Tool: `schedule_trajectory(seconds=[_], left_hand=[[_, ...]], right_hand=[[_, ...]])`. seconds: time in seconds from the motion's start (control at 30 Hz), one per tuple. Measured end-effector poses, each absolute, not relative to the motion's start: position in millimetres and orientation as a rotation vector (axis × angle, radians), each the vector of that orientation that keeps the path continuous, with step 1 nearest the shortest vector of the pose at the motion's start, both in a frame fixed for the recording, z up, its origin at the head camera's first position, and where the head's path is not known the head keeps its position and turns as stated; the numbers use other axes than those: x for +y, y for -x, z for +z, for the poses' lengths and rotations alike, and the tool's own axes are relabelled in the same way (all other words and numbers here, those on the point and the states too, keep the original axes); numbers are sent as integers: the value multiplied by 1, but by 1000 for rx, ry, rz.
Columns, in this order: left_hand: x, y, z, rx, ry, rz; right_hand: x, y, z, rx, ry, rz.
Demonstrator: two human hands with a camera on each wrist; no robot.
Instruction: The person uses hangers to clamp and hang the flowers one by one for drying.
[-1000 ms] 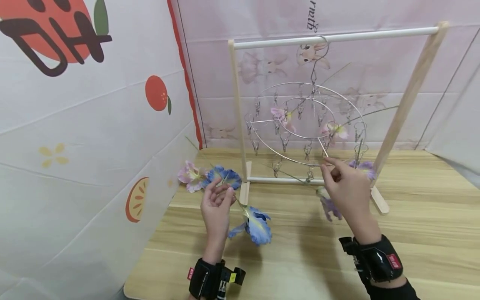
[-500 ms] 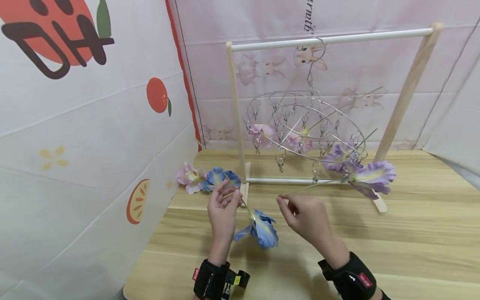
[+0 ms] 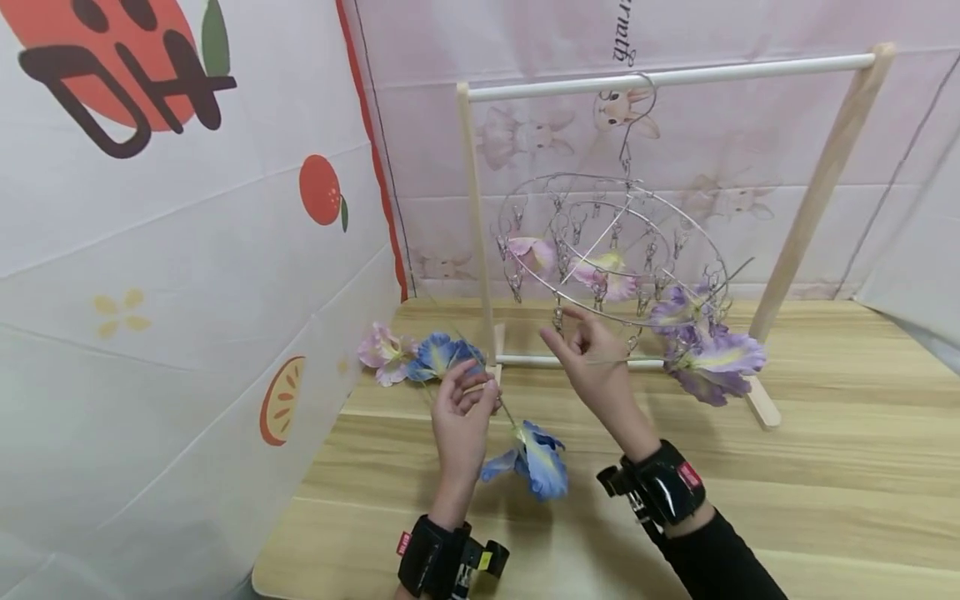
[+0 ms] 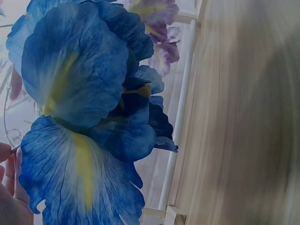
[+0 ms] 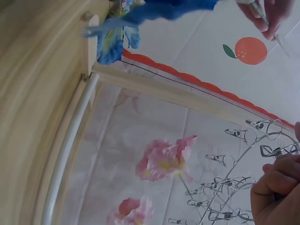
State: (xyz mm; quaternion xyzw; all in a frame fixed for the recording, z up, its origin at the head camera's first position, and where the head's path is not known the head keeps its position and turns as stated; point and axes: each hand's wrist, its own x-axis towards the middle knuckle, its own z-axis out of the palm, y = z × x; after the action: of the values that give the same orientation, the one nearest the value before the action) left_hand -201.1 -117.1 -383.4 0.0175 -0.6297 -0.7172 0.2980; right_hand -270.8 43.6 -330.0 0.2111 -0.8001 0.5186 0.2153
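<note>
Rack (image 3: pixel 821 192) on table (image 3: pixel 847 467); clip hanger (image 3: pixel 597 237) on top bar (image 3: pixel 675 77); 2 flowers (image 3: pixel 441 357) left of rack.

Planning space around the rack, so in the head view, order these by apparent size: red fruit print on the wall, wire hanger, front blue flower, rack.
Largest to smallest, as they look:
1. Rack
2. Wire hanger
3. Front blue flower
4. Red fruit print

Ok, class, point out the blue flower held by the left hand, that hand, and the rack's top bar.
Blue flower (image 3: pixel 543 468), head view: on a petal.
Left hand (image 3: pixel 461 418), head view: middle of the hand.
Top bar (image 3: pixel 678 77), head view: near its middle.
</note>
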Motion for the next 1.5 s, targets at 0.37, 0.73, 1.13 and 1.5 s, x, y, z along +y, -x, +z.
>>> schedule_trajectory(seconds=[0.37, 0.73, 1.13, 1.5], left_hand=[[-125, 200, -385, -1706, -75, -1873], [-115, 224, -372, -1751, -61, -1866], [-93, 261, -358, -1904, 126, -1867], [-84, 269, -353, -1959, 164, -1867]], right_hand=[[20, 282, -314, -2158, -528, 1443], [39, 292, -322, -2352, -452, 1782], [42, 299, -333, -2334, -602, 1978], [44, 304, -335, -2166, -716, 1966]])
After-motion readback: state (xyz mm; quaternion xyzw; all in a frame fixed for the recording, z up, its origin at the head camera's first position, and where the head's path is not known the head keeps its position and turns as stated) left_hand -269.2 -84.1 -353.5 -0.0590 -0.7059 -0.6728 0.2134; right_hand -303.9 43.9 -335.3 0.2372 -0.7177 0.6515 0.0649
